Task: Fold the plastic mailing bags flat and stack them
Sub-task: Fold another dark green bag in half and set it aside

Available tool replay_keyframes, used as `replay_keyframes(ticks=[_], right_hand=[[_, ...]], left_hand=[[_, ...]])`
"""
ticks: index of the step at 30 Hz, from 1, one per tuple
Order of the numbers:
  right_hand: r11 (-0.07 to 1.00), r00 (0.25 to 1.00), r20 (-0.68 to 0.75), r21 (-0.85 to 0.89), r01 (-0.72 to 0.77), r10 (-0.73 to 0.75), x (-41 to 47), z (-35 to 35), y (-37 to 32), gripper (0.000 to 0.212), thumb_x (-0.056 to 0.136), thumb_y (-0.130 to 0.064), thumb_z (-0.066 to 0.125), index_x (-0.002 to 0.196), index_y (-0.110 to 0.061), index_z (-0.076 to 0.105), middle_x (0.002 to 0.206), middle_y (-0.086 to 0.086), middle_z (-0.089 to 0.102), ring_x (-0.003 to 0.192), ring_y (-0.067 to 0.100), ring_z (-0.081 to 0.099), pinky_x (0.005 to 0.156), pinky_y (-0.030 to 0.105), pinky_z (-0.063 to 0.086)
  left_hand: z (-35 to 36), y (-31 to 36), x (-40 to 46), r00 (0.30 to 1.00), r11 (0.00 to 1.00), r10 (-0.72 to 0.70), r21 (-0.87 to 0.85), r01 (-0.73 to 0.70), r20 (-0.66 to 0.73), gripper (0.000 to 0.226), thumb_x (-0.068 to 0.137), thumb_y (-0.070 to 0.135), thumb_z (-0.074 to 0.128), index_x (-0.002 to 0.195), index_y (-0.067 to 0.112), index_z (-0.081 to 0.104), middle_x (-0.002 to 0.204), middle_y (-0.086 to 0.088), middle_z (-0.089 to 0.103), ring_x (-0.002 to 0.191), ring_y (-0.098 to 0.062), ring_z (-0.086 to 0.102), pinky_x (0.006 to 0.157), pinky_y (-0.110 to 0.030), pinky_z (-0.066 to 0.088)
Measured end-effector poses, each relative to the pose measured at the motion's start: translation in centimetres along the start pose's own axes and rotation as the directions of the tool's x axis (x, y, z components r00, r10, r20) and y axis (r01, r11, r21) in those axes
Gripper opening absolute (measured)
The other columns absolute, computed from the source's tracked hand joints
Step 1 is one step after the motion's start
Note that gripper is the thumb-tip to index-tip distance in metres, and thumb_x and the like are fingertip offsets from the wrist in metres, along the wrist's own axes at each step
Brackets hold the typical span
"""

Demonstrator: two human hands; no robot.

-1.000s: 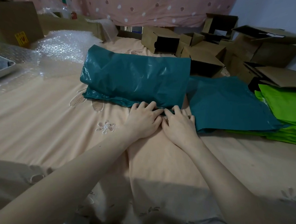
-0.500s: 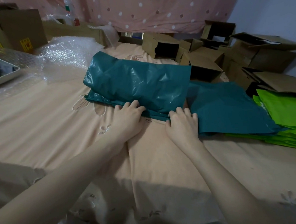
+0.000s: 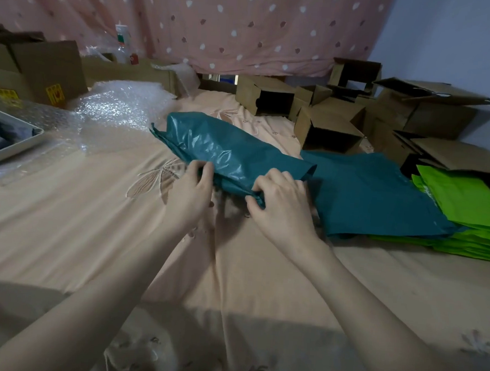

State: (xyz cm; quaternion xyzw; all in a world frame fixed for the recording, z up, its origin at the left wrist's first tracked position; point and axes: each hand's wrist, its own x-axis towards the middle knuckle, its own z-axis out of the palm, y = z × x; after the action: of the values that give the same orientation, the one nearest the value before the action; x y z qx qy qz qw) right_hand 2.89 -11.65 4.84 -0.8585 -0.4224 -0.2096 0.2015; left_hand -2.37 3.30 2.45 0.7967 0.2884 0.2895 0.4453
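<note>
A folded bundle of teal plastic mailing bags (image 3: 228,150) is raised off the peach bedsheet (image 3: 78,218), tilted with its far left end higher. My left hand (image 3: 190,190) grips its near left edge, and my right hand (image 3: 280,204) pinches its near right edge. To the right a flat teal bag (image 3: 380,199) lies on a stack of bright green bags (image 3: 471,210). The underside of the lifted bundle is hidden.
Bubble wrap (image 3: 110,111) lies at the back left beside a grey tray (image 3: 11,148). Several open cardboard boxes (image 3: 327,127) crowd the back and right. A large box (image 3: 44,70) stands at the far left, under a pink dotted curtain (image 3: 219,26).
Both hands went from pressing flat on the bundle's near edge to gripping it. The bundle has lifted off the sheet and swung toward the right.
</note>
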Motion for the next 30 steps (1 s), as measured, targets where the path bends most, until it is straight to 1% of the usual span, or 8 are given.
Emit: replay_keyframes(ticks=[4, 8, 11, 15, 20, 22, 25, 30], right_hand=[[0.98, 0.984, 0.049, 0.113, 0.163, -0.17, -0.4, 0.4, -2.4, 0.014, 0.086, -0.026, 0.06, 0.082, -0.012, 0.058, 0.088, 0.003, 0.055, 0.082, 0.023, 0.053, 0.084, 0.037, 0.039], [0.962, 0.977, 0.114, 0.226, 0.15, -0.179, -0.2, -0.1, -3.4, 0.034, 0.092, -0.042, 0.051, 0.078, -0.011, 0.058, 0.084, 0.001, 0.056, 0.073, 0.023, 0.054, 0.079, 0.033, 0.039], [0.951, 0.99, 0.058, 0.288, 0.109, -0.131, 1.4, -1.2, -2.9, 0.026, 0.095, -0.035, 0.047, 0.09, -0.013, 0.059, 0.093, 0.0, 0.059, 0.086, 0.019, 0.056, 0.082, 0.033, 0.041], [0.932, 0.985, 0.116, 0.326, -0.158, 0.127, 4.2, -0.7, 1.4, 0.03, 0.091, -0.032, 0.047, 0.116, -0.018, 0.055, 0.125, 0.0, 0.052, 0.119, 0.017, 0.046, 0.102, 0.032, 0.034], [0.867, 0.887, 0.333, 0.272, -0.416, 0.321, 5.2, 0.3, 4.9, 0.053, 0.094, -0.045, 0.042, 0.137, -0.014, 0.037, 0.143, 0.008, 0.036, 0.134, 0.027, 0.03, 0.11, 0.041, 0.029], [0.784, 0.826, 0.432, 0.338, -0.521, 0.363, 5.5, 0.5, 4.9, 0.073, 0.086, -0.064, 0.039, 0.143, -0.02, 0.028, 0.147, 0.003, 0.033, 0.135, 0.024, 0.031, 0.11, 0.042, 0.03], [0.594, 0.771, 0.472, 0.497, -0.633, 0.427, 5.9, 0.7, 4.7, 0.114, 0.05, -0.096, 0.039, 0.141, -0.028, 0.032, 0.146, -0.007, 0.031, 0.133, 0.018, 0.037, 0.108, 0.042, 0.035], [0.383, 0.785, 0.474, 0.691, -0.613, 0.4, 6.0, 0.6, 5.7, 0.092, 0.053, -0.075, 0.06, 0.132, -0.031, 0.042, 0.136, -0.007, 0.043, 0.12, 0.017, 0.051, 0.104, 0.039, 0.043]], left_hand=[[-0.9, 0.3, 1.5, 0.98, 0.938, -0.187, -0.283, 0.2, 0.073, 0.06, 0.071, 0.066, 0.048, 0.098, 0.013, 0.055, 0.098, -0.008, 0.066, 0.089, -0.025, 0.066, 0.068, -0.047, 0.059], [-1.3, -0.1, 2.0, 0.979, 0.946, -0.206, -0.255, 0.202, 0.013, 0.032, 0.081, 0.024, 0.065, 0.109, 0.012, 0.056, 0.105, -0.005, 0.061, 0.096, -0.021, 0.061, 0.085, -0.037, 0.052], [-2.0, -0.9, 2.2, 0.982, 0.928, -0.182, -0.322, 0.186, 0.042, 0.031, 0.086, 0.004, 0.059, 0.115, 0.014, 0.053, 0.112, -0.007, 0.055, 0.099, -0.022, 0.057, 0.077, -0.032, 0.051], [-2.9, -1.7, 2.0, 0.987, 0.923, -0.152, -0.351, 0.158, 0.044, 0.037, 0.088, -0.008, 0.049, 0.117, 0.015, 0.053, 0.114, -0.005, 0.054, 0.099, -0.019, 0.053, 0.068, -0.025, 0.046], [-3.3, -2.5, 1.9, 0.992, 0.924, -0.098, -0.363, 0.121, 0.083, 0.047, 0.085, -0.016, 0.042, 0.106, 0.024, 0.056, 0.122, -0.004, 0.056, 0.109, -0.019, 0.054, 0.085, -0.028, 0.046], [-3.4, -2.3, 1.9, 0.991, 0.924, -0.049, -0.372, 0.092, 0.124, 0.051, 0.085, -0.018, 0.04, 0.107, 0.025, 0.057, 0.125, -0.003, 0.055, 0.114, -0.018, 0.052, 0.09, -0.028, 0.045], [-3.4, -2.0, 1.6, 0.974, 0.927, 0.021, -0.369, 0.065, 0.226, 0.057, 0.086, -0.018, 0.038, 0.111, 0.03, 0.057, 0.129, 0.001, 0.054, 0.119, -0.015, 0.05, 0.094, -0.028, 0.044], [-2.7, -0.7, 1.7, 0.949, 0.886, -0.054, -0.423, 0.189, 0.311, 0.067, 0.086, -0.005, 0.04, 0.139, 0.034, 0.03, 0.11, -0.001, 0.058, 0.1, -0.021, 0.058, 0.088, -0.039, 0.049]])
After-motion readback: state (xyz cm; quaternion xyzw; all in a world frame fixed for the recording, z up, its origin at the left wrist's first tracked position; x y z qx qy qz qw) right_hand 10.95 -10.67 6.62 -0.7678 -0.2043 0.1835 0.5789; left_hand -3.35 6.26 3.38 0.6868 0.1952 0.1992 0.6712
